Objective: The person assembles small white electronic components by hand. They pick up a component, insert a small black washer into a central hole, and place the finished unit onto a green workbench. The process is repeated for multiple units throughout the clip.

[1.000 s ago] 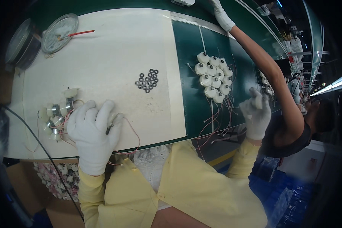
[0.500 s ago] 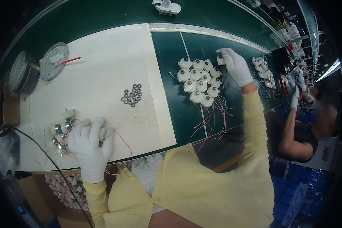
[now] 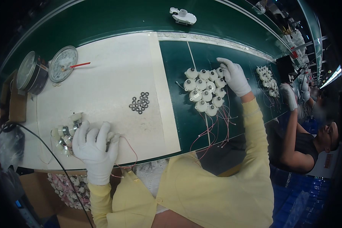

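In my white-gloved left hand (image 3: 95, 150) a small motor, mostly hidden, is held between thumb and fingers; its thin red wire (image 3: 133, 146) trails off to the right. Silver motors with white ends (image 3: 65, 131) lie just left of that hand. On the green mat, several white round housings (image 3: 198, 84) with dark shaft tips sit packed together, their thin wires (image 3: 216, 127) hanging toward the near edge. My gloved right hand (image 3: 235, 79) is at the cluster's upper right, its fingers apart beside the corner housing (image 3: 219, 71).
Small dark rings (image 3: 140, 102) lie grouped on the white sheet (image 3: 102, 72). A tub (image 3: 32, 72) and a lid with grease and a red stick (image 3: 64, 64) stand far left. A white part (image 3: 183, 16) rests at the back. At right, a co-worker (image 3: 304, 144) sits near more housings (image 3: 268, 81).
The housing that was in my right fingers now rests at the cluster's upper right corner, and those fingers have spread from it. My left hand keeps its hold on the motor. The view has shifted slightly.
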`<state>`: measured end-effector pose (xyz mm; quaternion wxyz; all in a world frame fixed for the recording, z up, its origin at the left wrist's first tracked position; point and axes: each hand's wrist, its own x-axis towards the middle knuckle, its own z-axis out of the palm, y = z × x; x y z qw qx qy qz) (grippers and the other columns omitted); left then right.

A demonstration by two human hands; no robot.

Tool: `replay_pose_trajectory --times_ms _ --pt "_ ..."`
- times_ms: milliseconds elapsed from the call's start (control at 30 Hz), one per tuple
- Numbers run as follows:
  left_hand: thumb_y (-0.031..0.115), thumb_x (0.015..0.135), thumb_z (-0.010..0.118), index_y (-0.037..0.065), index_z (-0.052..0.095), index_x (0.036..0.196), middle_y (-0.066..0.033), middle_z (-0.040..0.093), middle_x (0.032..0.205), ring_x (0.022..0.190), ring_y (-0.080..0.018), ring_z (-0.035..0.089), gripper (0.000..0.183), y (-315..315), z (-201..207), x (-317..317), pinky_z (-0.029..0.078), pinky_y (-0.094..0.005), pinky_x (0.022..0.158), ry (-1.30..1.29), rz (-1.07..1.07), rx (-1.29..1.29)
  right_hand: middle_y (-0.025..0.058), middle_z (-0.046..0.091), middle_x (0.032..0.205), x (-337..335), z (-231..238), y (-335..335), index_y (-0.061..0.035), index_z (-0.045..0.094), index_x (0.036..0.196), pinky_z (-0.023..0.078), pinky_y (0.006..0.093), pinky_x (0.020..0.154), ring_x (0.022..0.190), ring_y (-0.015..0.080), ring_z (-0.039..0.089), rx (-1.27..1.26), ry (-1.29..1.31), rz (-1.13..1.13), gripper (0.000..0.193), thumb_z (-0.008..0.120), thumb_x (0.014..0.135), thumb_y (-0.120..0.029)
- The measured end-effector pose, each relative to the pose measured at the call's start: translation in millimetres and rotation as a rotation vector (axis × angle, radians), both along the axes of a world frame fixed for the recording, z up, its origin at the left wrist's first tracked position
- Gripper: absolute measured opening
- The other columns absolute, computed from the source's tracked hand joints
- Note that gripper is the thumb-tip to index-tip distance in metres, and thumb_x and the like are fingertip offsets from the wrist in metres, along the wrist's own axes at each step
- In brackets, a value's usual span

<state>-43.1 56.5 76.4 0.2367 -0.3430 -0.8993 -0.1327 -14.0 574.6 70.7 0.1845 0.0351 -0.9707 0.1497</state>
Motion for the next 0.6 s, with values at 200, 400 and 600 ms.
replay_pose_trajectory --times_ms 200,400,600 --pt "0.023 0.075 0.083 0.016 0.072 0.115 -0.0048 0.065 0.095 0.112 -0.0367 0.063 0.041 -9 1 2 0.047 -0.0513 0.097 0.02 -0.055 0.062 0.0178 0.075 0.096 -2 43 -31 -0.004 0.07 0.123 0.057 0.0398 0.081 0.084 0.0338 0.072 0.124 0.237 -0.087 0.03 0.073 0.094 -0.012" --pt "0.03 0.079 0.072 0.024 0.071 0.1 0.0034 0.059 0.094 0.109 -0.0273 0.063 0.023 17 48 16 0.048 -0.0444 0.092 0.075 -0.24 0.225 0.0156 0.069 0.123 24 65 -122 0.0017 0.053 0.148 0.049 0.0378 0.095 0.104 0.0212 0.064 -0.828 0.176 0.256 0.076 0.035 0.111 -0.062" --pt "0.037 0.074 0.073 0.027 0.072 0.097 0.0044 0.062 0.101 0.108 -0.0203 0.063 0.025 70 59 8 0.05 -0.0372 0.085 0.176 -0.185 0.426 0.0132 0.07 0.109 25 87 -253 0.0036 0.059 0.138 0.051 0.0285 0.07 0.081 0.0156 0.066 -1.493 -1.058 0.227 0.09 0.043 0.101 -0.077"
